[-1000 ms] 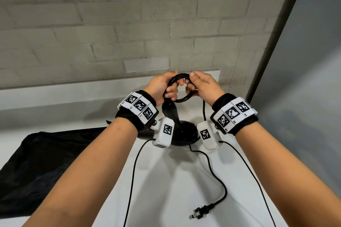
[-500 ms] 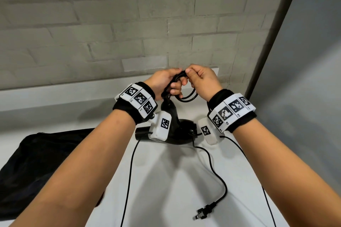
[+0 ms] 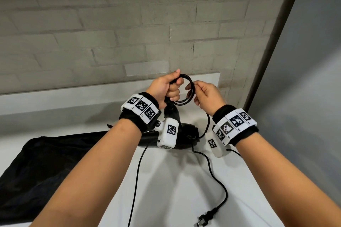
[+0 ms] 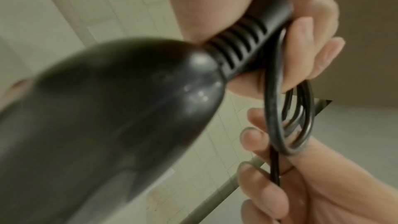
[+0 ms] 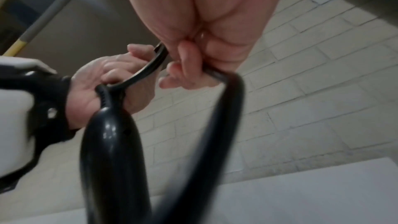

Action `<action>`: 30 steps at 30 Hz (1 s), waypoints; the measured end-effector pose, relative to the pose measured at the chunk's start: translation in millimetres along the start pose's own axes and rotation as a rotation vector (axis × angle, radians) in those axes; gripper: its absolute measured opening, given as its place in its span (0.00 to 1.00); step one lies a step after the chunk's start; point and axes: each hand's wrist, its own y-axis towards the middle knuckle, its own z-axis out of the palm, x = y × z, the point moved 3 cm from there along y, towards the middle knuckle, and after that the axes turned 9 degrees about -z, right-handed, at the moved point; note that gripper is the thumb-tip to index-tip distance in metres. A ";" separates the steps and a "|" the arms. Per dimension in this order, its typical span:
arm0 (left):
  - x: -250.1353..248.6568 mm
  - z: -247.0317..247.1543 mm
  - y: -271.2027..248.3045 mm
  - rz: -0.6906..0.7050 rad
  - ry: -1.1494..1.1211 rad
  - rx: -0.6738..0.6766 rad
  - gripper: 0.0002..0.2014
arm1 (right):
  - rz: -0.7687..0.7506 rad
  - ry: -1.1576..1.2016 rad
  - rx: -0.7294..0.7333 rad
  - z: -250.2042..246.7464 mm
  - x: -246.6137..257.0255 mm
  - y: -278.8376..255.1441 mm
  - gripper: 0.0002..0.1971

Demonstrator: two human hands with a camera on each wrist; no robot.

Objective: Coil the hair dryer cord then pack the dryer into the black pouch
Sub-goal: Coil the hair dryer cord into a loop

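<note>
A black hair dryer [image 3: 186, 134] hangs handle-up above the white counter [image 3: 184, 186], its body partly hidden by the wrist cameras. My left hand [image 3: 166, 88] grips the ribbed strain relief [image 4: 243, 47] at the handle's end together with the small coil of black cord [image 3: 184, 90]. My right hand [image 3: 204, 94] pinches the coil's right side, and the cord [image 5: 226, 108] runs down from it. The loose cord [image 3: 217, 182] trails over the counter to the plug [image 3: 204, 218]. The black pouch [image 3: 46, 167] lies flat at the left.
A pale brick wall [image 3: 129, 33] with a white ledge [image 3: 73, 94] stands behind. A grey panel [image 3: 310, 97] closes the right side. Thin camera cables [image 3: 136, 180] hang from my wrists over the counter.
My hands came together, then parted again, and the coil now shows more loops. The plug and trailing cord slid slightly nearer the dryer.
</note>
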 end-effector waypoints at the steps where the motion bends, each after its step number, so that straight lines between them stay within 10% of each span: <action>1: 0.6 0.2 0.6 0.002 -0.008 0.004 0.21 | 0.011 -0.010 -0.021 2.1 -2.4 -1.6 0.15; 12: 2.4 -3.4 4.8 0.032 -0.161 -0.033 0.22 | -0.071 -0.222 -0.239 4.2 -6.0 -11.6 0.12; 30: 0.3 7.0 20.5 0.207 0.075 -0.436 0.06 | -0.065 -0.603 0.004 22.9 8.9 -51.3 0.13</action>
